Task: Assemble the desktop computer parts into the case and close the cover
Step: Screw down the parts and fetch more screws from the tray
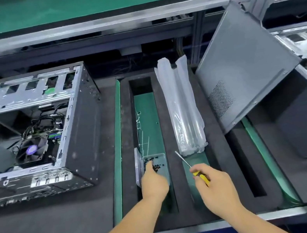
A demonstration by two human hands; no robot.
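Screws (155,164) lie loose in a small clear box (161,159) low in the frame's centre, its lid tipped up on the left. Left hand (154,184) reaches fingertips into them, likely to pick one; whether it has one pinched is hidden. Right hand (215,185) grips a yellow-handled screwdriver (190,168), long axis slanting, tip toward upper left, probably kept ready for driving. Open case (35,135) lies at frame left on the bench (184,203); cover panel (242,67) leans upper right.
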